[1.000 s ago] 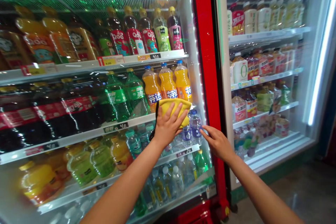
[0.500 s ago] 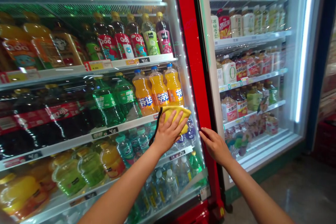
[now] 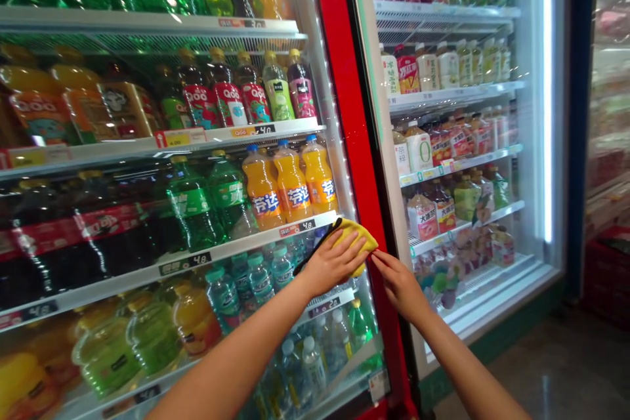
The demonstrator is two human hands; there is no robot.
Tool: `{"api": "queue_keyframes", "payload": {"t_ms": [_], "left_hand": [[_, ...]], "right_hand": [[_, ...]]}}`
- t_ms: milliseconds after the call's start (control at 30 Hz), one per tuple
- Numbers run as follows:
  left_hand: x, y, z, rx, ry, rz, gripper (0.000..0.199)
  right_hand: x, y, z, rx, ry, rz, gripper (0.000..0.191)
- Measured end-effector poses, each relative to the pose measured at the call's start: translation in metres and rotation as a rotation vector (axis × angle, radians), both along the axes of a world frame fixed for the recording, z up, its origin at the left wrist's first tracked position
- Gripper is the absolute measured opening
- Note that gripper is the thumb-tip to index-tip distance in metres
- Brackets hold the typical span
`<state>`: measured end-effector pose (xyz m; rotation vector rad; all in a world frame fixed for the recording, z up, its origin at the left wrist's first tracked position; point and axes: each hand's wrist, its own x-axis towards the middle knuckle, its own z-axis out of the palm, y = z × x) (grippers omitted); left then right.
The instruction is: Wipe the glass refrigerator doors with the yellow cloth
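Observation:
My left hand point(image 3: 337, 259) lies with its fingers stretched over a yellow cloth point(image 3: 363, 244) with a dark edge, pressing it on the glass door of a drinks fridge. The cloth covers the right end of the shelf edge below the orange soda bottles point(image 3: 294, 187). My right hand point(image 3: 401, 285) is at the red door frame point(image 3: 353, 102), its fingers extended and fingertips beside the cloth's right corner. Whether they touch the corner or only the frame, I cannot tell. The right palm is hidden.
Behind the glass stand shelves point(image 3: 231, 138) of bottled drinks with price tags. At the right is a second lit fridge point(image 3: 457, 95) with bottles and cartons. A grey floor point(image 3: 531, 361) shows at the lower right.
My left hand and the cloth have moved right and slightly down along the glass, off the orange soda bottles to the red frame. My right hand's fingertips are now beside the cloth. The view has tilted up.

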<state>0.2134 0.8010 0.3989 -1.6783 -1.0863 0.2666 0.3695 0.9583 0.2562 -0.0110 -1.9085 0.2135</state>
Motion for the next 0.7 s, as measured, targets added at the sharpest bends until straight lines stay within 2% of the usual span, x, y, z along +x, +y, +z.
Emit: {"api": "queue_keyframes", "payload": {"t_ms": [100, 167, 233, 333, 400, 467, 533, 567, 633, 700], "left_hand": [[0.000, -0.001, 0.013, -0.011, -0.040, 0.050, 0.066], [0.002, 0.002, 0.025, 0.096, -0.125, 0.130, 0.077], [0.005, 0.006, 0.030, 0.178, -0.184, 0.182, 0.084], [0.007, 0.010, 0.027, 0.092, -0.124, 0.138, 0.083], [0.007, 0.013, 0.031, 0.030, -0.085, 0.116, 0.084], [0.008, 0.015, 0.042, 0.094, -0.137, 0.148, 0.090], [0.009, 0.014, 0.052, 0.238, -0.241, 0.194, 0.094], [0.010, 0.013, 0.053, 0.313, -0.295, 0.215, 0.095], [0.012, 0.010, 0.045, 0.409, -0.363, 0.242, 0.096], [0.014, 0.008, 0.029, 0.379, -0.342, 0.241, 0.095]], "right_hand": [[-0.001, 0.002, 0.006, -0.090, 0.057, 0.024, 0.077], [0.000, 0.003, 0.015, -0.130, 0.083, 0.025, 0.077], [0.000, 0.001, 0.026, -0.148, 0.102, 0.029, 0.077], [0.001, -0.002, 0.043, -0.152, 0.132, 0.039, 0.076], [0.000, -0.005, 0.054, -0.165, 0.162, 0.040, 0.073], [-0.002, -0.007, 0.063, -0.190, 0.195, 0.040, 0.070], [-0.004, -0.008, 0.072, -0.204, 0.215, 0.048, 0.069], [-0.005, -0.009, 0.076, -0.202, 0.217, 0.053, 0.069], [-0.007, -0.009, 0.083, -0.189, 0.215, 0.061, 0.070], [-0.009, -0.008, 0.091, -0.174, 0.210, 0.063, 0.073]]}}
